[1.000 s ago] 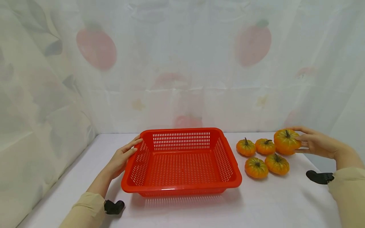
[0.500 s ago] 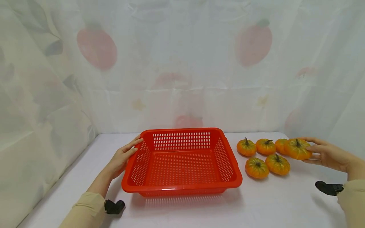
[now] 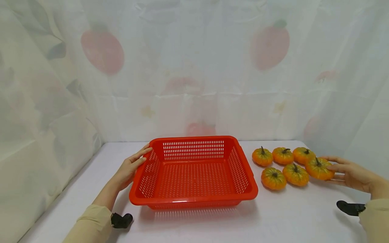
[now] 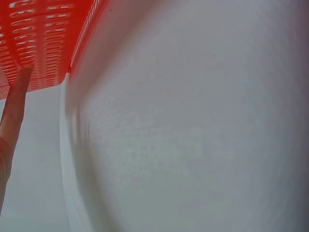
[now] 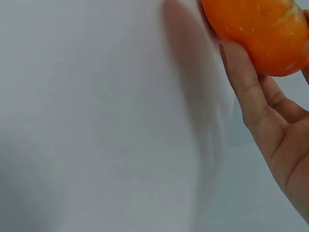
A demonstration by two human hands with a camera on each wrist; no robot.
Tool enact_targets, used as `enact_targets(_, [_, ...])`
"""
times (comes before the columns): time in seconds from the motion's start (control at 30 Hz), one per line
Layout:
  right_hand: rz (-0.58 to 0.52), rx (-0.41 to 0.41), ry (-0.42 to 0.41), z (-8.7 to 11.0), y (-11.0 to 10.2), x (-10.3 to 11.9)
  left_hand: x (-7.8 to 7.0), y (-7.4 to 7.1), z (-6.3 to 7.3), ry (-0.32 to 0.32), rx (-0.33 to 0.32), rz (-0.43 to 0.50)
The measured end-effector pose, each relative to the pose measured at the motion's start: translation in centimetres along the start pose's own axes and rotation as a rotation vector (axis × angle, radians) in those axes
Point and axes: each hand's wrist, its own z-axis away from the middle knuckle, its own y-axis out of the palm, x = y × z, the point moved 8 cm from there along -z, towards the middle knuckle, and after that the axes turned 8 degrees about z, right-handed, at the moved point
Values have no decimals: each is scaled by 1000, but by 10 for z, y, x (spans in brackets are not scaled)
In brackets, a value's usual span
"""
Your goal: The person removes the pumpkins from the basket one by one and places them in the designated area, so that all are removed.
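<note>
A red perforated plastic basket (image 3: 194, 199) stands in the middle of the white table. My left hand (image 3: 129, 170) rests on its left rim with fingers extended; in the left wrist view one straight finger (image 4: 17, 101) lies against the slotted outer wall. At the far right, my right hand (image 3: 354, 173) holds a small orange pumpkin (image 3: 318, 169) between thumb and fingers, stem upward. The right wrist view shows the pumpkin's smooth orange side (image 5: 256, 36) with fingertips under and around it. It is low at the table, at the right end of the front row of pumpkins.
Several other small pumpkins sit right of the basket: a back row ending with one pumpkin (image 3: 304, 156), and in front a pumpkin (image 3: 273, 179) beside another (image 3: 295, 175). A pale curtain (image 3: 194, 114) hangs behind the table (image 3: 273, 219).
My right hand has carried its pumpkin from above the back row rightward and toward me, then down to the end of the front row. The left hand and basket have stayed put.
</note>
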Motion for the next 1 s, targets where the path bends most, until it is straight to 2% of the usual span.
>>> enact_targets(0.3, [84,-59,76,-1,-3,-18,2,0,-2,-11,-10,-10])
enact_targets(0.63, [133,-129,140,0,-9,-19,0,1,-2,-10,-13,-2])
enact_targets(0.9, [127,-101,135,1,-8,-20,1,1,-2,-19,-21,-24])
enact_targets(1.0, [142,-115,153,2,-8,-20,1,2,-2,-20,-21,-30])
